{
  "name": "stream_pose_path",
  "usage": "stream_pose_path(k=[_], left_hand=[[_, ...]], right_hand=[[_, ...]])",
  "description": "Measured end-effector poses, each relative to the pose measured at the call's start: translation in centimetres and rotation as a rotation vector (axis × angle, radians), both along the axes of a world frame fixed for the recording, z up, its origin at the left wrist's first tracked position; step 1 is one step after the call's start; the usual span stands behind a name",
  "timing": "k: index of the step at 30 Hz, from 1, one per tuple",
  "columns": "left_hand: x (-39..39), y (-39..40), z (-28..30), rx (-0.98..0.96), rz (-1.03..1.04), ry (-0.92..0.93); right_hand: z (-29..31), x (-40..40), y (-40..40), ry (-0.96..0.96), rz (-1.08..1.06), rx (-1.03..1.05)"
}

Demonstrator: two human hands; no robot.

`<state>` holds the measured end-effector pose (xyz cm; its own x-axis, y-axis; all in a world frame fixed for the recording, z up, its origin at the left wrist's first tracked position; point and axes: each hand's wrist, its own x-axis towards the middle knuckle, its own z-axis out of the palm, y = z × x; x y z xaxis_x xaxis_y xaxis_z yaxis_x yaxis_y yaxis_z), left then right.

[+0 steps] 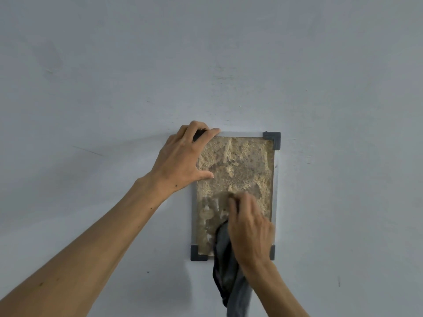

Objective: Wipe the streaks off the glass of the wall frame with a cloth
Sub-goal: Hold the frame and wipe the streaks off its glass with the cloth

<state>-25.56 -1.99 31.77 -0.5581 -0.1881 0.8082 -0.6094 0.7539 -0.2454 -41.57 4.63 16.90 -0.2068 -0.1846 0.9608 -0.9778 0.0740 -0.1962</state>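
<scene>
While left hand (183,156) clamps frame (275,179) corner, right hand (249,225) grip — fingers curled on cloth (225,266) — against lower glass (238,165)

No text, label, brand, number or sign can be read anywhere here. The wall frame (275,179) carries no lettering on its pale rails or dark corner pieces, and behind its glass (238,165) lies only a mottled sandy surface with no writing. The cloth (226,271) shows no tag or print, and the wall (206,53) is bare paint with faint scuffs.
</scene>
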Motion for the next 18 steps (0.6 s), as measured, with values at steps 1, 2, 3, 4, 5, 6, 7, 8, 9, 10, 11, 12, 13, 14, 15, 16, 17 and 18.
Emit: stream_pose_path(k=[1, 2, 3, 4, 5, 6, 7, 8, 9, 10, 11, 12, 13, 14, 15, 16, 17, 18], left_hand=[[0.1, -0.1, 0.0, -0.004, 0.011, 0.004], [0.2, -0.2, -0.1, -0.012, 0.023, 0.011], [0.3, -0.3, -0.1, -0.019, 0.029, 0.018], [0.3, -0.4, -0.2, -0.022, 0.032, 0.023], [0.4, -0.5, -0.2, -0.021, 0.031, 0.028], [0.4, -0.6, -0.2, -0.017, 0.029, 0.031], [0.3, -0.7, -0.2, -0.013, 0.027, 0.032], [0.3, -0.7, -0.1, -0.011, 0.024, 0.031], [0.3, -0.7, -0.1, -0.010, 0.020, 0.032], [0.4, -0.8, -0.1, -0.007, 0.013, 0.035], [0.4, -0.8, -0.1, -0.002, 0.004, 0.038], [0.4, -0.9, -0.1, 0.004, -0.005, 0.042], [0.4, -0.9, -0.1, 0.012, -0.014, 0.044], [0.4, -0.9, -0.1, 0.020, -0.022, 0.046], [0.5, -0.9, -0.2, 0.026, -0.030, 0.049], [0.6, -0.9, -0.2, 0.031, -0.038, 0.051], [0.7, -0.9, -0.2, 0.037, -0.047, 0.054], [0.8, -0.9, -0.1, 0.045, -0.056, 0.057]], right_hand=[[-0.2, 0.6, -0.1, 0.092, 0.016, 0.038], [-0.2, 0.8, -0.1, 0.170, 0.020, 0.071], [0.3, 0.7, 0.1, 0.210, 0.025, 0.087], [1.1, 0.3, 0.3, 0.212, 0.037, 0.085], [2.1, -0.2, 0.4, 0.191, 0.047, 0.063], [2.8, -0.8, 0.3, 0.169, 0.044, 0.033], [3.2, -1.2, 0.2, 0.161, 0.047, 0.021], [3.2, -1.5, 0.1, 0.180, 0.070, 0.031], [2.8, -1.5, 0.0, 0.231, 0.108, 0.058], [2.1, -1.5, 0.0, 0.300, 0.147, 0.097], [1.3, -1.6, 0.2, 0.372, 0.173, 0.147], [0.8, -1.7, 0.4, 0.442, 0.173, 0.190], [0.8, -2.0, 0.5, 0.493, 0.158, 0.217], [1.3, -2.2, 0.6, 0.516, 0.146, 0.221], [2.3, -2.2, 0.5, 0.506, 0.139, 0.208], [3.4, -2.2, 0.3, 0.470, 0.131, 0.179], [4.3, -2.1, 0.3, 0.425, 0.127, 0.140], [4.7, -2.0, 0.1, 0.395, 0.133, 0.110]])
